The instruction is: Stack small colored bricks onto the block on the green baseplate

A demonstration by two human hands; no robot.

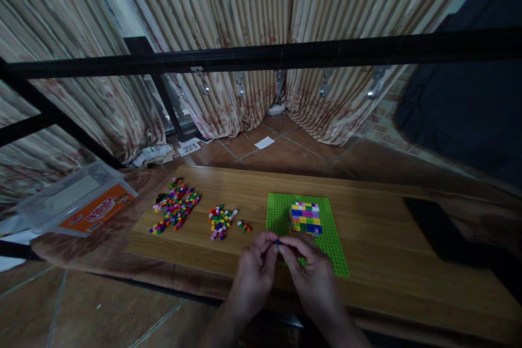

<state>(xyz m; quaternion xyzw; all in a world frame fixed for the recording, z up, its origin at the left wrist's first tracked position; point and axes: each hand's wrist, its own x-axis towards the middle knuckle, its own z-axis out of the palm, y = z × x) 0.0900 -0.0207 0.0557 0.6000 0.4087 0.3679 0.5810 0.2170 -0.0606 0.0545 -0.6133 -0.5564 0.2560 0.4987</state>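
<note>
Between the fingertips of both hands is a small dark blue toy brick [278, 242], pinched just in front of the green baseplate's left part. My left hand [255, 263] is closed on it from the left, and my right hand [308, 266] from the right. Behind the hands, the green baseplate [332, 244] lies flat on a wooden board. On it stands a block [305, 217] built of rows of bricks in yellow, white, purple, pink and blue. Its near side is partly covered by my right hand.
A large heap of mixed bricks [177, 204] lies at the board's left, with a smaller pile [221, 221] and a few bricks [244, 226] nearer the hands. A clear plastic box [81, 196] sits at far left. A black flat object [436, 225] lies right. A dark rail [261, 57] crosses behind.
</note>
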